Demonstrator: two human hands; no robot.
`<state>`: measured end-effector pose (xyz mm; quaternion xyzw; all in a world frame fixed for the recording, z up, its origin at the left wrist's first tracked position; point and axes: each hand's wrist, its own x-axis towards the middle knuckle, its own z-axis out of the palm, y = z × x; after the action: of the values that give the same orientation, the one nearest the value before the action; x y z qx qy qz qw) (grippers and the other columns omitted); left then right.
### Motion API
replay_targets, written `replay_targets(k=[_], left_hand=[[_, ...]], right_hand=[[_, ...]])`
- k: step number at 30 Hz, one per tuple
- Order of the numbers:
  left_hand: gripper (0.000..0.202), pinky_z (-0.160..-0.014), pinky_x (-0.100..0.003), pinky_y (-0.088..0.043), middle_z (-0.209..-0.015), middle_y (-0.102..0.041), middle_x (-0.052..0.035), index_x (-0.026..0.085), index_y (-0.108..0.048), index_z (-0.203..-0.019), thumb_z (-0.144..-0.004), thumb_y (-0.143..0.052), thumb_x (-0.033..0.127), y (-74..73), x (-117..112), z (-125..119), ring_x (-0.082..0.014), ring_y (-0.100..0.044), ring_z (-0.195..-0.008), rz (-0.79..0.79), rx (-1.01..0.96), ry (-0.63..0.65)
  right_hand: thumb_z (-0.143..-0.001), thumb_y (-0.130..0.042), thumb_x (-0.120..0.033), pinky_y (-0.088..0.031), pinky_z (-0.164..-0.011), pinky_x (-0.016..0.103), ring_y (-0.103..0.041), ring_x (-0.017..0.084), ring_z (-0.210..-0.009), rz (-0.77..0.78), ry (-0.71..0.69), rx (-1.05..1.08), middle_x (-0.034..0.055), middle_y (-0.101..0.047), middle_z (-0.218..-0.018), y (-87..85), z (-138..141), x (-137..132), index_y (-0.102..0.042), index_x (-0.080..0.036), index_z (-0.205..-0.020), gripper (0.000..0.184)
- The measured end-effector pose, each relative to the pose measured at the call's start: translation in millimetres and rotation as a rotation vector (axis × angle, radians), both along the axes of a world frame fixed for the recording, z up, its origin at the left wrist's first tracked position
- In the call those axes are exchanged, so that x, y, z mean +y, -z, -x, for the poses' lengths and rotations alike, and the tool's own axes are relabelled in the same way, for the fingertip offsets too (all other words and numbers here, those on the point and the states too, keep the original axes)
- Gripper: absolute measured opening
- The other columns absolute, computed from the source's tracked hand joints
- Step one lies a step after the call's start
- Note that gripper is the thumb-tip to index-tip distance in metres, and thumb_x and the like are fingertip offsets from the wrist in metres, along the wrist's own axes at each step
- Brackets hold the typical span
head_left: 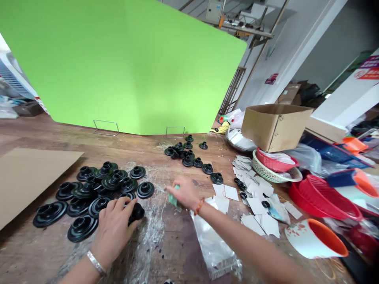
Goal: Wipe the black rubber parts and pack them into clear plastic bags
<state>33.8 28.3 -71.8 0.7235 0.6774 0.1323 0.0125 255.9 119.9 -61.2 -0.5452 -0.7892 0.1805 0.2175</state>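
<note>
Black on brown wood (177, 246): counted at least 14 flanged discs (85, 172) in the left heap, couldn't count the rest for overlap; roughly 12 more in the far cluster (187, 161). Had left hand (114, 223) at the heap's near right edge, pinching 1 black part (137, 213) between thumb and fingers. Had right hand (186, 192) well apart from it, fingertips pressed together on 1 pale green cloth (172, 199).

Saw 1 green panel (133, 71) with 2 wire loops (105, 121) bounding the back, 1 cardboard sheet (32, 173) edging the left. On the right, logged 1 cardboard box (260, 128), 1 small red basket (275, 162) inside 1 pale basket (266, 173), and white cards (254, 207) too overlapped to count. Found clear plastic (211, 244) under right forearm. Noted open room between hands and behind the left heap.
</note>
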Motion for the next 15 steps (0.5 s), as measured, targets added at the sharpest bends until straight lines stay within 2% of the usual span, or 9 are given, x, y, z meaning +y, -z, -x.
replay_targets(k=[2,4,5,8,10,13,15], left_hand=[[0.04,-0.081,-0.042,-0.038,-0.114,-0.06,-0.013,0.017,-0.063,-0.116,-0.078,-0.054,0.029,-0.9,-0.3,1.1,-0.0331,-0.048,-0.103,0.026,0.085,-0.004],[0.04,-0.081,-0.042,-0.038,-0.115,-0.06,-0.0134,0.016,-0.062,-0.117,-0.079,-0.054,0.028,-2.3,1.2,3.7,-0.0328,-0.049,-0.102,0.048,0.093,-0.012],[0.041,-0.081,-0.042,-0.039,-0.115,-0.06,-0.0132,0.017,-0.062,-0.118,-0.079,-0.055,0.028,-3.3,2.4,6.1,-0.0326,-0.049,-0.102,0.054,0.076,-0.013],[0.042,-0.084,-0.042,-0.04,-0.114,-0.06,-0.0118,0.019,-0.061,-0.119,-0.079,-0.057,0.03,-7.7,6.7,16.3,-0.0313,-0.051,-0.102,0.024,-0.058,-0.014],[0.041,-0.089,-0.042,-0.04,-0.112,-0.062,-0.0108,0.019,-0.061,-0.116,-0.078,-0.058,0.034,-12.3,9.0,21.9,-0.0298,-0.053,-0.102,-0.029,-0.2,-0.005],[0.037,-0.092,-0.04,-0.041,-0.108,-0.064,-0.0089,0.02,-0.064,-0.108,-0.077,-0.06,0.039,-21.9,10.7,19.0,-0.0281,-0.057,-0.101,-0.057,-0.484,-0.014],[0.034,-0.089,-0.038,-0.045,-0.102,-0.067,-0.0077,0.02,-0.067,-0.099,-0.075,-0.062,0.043,-29.3,11.5,6.9,-0.0269,-0.06,-0.096,0.031,-0.747,-0.051]], right_hand=[[-0.085,-0.059,-0.033,-0.04,-0.076,0.024,-0.058,0.017,-0.089,-0.032,0.138,-0.148,0.0057,-0.059,-0.101,-4.5,-8.1,36.6,-0.065,-0.017,-0.095,0.021],[-0.086,-0.054,-0.024,-0.041,-0.078,0.026,-0.058,0.02,-0.098,-0.032,0.213,-0.199,0.0114,-0.052,-0.12,-7.6,-14.8,68.7,-0.054,-0.015,-0.121,0.035],[-0.086,-0.054,-0.021,-0.042,-0.078,0.027,-0.059,0.022,-0.099,-0.02,0.239,-0.217,0.0144,-0.05,-0.124,-7.9,-17.5,82.2,-0.049,-0.014,-0.126,0.041],[-0.085,-0.052,-0.018,-0.043,-0.079,0.032,-0.06,0.025,-0.1,0.031,0.28,-0.268,0.0182,-0.052,-0.123,-4.7,-22.1,109.2,-0.051,-0.014,-0.124,0.039],[-0.086,-0.049,-0.016,-0.043,-0.08,0.033,-0.06,0.026,-0.101,0.06,0.274,-0.288,0.018,-0.057,-0.118,-1.8,-22.8,114.1,-0.056,-0.014,-0.117,0.032],[-0.083,-0.05,-0.013,-0.043,-0.079,0.034,-0.061,0.027,-0.099,0.091,0.228,-0.294,0.0172,-0.064,-0.107,-2.8,-20.5,101.2,-0.063,-0.013,-0.104,0.025],[-0.082,-0.052,-0.014,-0.043,-0.08,0.032,-0.062,0.026,-0.097,0.087,0.169,-0.267,0.0145,-0.067,-0.101,-8.3,-16.3,81.3,-0.065,-0.014,-0.099,0.022]])
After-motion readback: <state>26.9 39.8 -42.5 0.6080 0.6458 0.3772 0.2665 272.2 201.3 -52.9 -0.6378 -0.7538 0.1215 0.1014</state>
